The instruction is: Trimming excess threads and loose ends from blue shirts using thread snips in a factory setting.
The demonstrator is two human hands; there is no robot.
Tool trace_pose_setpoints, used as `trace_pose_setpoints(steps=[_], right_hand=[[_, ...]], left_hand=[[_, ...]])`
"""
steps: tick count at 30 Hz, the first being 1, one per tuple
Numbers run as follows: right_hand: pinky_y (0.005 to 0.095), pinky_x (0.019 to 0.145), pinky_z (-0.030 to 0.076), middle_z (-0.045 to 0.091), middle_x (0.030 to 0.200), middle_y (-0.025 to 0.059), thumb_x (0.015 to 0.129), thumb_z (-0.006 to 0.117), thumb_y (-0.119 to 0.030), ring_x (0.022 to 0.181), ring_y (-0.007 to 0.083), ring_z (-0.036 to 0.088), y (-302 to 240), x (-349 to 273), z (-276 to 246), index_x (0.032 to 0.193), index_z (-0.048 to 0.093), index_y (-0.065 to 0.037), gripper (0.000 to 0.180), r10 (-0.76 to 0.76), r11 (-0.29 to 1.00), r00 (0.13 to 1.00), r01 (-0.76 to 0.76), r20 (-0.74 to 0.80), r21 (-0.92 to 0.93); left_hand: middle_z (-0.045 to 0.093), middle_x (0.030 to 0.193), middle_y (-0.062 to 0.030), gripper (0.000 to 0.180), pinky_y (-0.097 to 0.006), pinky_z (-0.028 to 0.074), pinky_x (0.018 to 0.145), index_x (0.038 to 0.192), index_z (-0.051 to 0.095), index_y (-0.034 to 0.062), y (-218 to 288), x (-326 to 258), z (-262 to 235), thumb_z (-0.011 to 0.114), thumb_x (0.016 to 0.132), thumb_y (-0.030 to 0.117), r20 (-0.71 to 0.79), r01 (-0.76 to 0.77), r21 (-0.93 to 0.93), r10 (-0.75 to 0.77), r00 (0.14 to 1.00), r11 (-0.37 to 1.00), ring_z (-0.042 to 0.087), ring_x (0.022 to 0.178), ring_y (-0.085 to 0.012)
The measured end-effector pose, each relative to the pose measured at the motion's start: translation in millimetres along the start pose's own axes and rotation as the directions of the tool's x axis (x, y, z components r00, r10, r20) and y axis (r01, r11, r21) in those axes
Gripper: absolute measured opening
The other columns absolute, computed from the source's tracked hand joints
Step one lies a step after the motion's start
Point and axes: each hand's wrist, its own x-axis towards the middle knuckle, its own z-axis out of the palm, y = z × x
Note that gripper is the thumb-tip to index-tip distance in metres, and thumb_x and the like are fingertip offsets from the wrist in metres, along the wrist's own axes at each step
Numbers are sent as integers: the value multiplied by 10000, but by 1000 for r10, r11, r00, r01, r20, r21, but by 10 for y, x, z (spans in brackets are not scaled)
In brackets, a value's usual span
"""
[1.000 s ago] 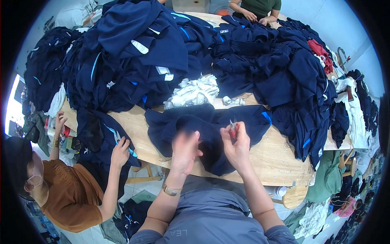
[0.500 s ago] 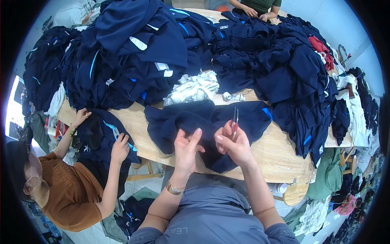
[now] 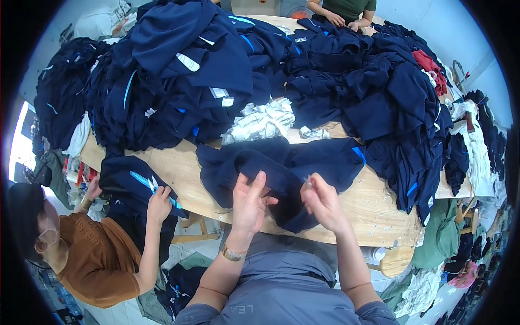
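Observation:
A navy garment lies spread and folded at the table edge before me, a bright blue tab at its right corner. Over its near part is my left hand, palm turned up, thumb and forefinger apart and the other fingers curled. My right hand is closed above the cloth's right side, around small red-handled thread snips. Only a bit of pale metal shows at its fingertips now; the handle is hidden. Whether a thread runs between the hands is too fine to tell.
Big heaps of navy garments fill the table's far side. White cloth strips are bunched beyond my garment. A co-worker in a brown shirt holds light-blue scissors on the left. Another person works across the table.
My right hand has turned and drawn slightly right, so the snips' blades and red handle no longer show. My left hand stays nearly still. The co-worker's far hand has dropped off the cloth.

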Motion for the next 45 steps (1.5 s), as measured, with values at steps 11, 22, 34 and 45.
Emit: trace_pose_setpoints(steps=[11,22,34,45], right_hand=[[298,430,396,479,614,56,769,651,-409,472,213,530,30,56,261,697,468,-82,382,-412,631,909,241,-56,-737],[289,438,393,469,614,48,750,655,-431,467,207,510,-8,96,202,695,492,-91,382,-441,562,898,277,1,-780],[286,431,388,472,612,48,756,655,-419,473,204,514,-8,100,177,708,498,-87,370,-447,570,894,306,24,-762],[297,461,399,519,600,90,801,656,-317,500,240,535,-49,63,142,758,500,-48,314,-279,864,951,189,-132,-467]], left_hand=[[596,1024,-54,234,-286,496,764,1135,468,78,-23,-35,9,517,922,162,27,-38,-14,38,999,999,600,903,-135],[599,992,-48,223,-281,485,769,1107,470,76,-49,-51,20,545,906,135,31,-98,1,98,995,995,595,879,-129],[597,1013,-67,208,-294,533,743,1124,461,78,-57,-50,6,483,937,168,50,-64,29,63,997,998,616,899,-154],[591,1016,-84,220,-322,557,719,1126,456,78,-20,-77,29,479,939,192,42,-30,7,29,999,1000,614,895,-162]])
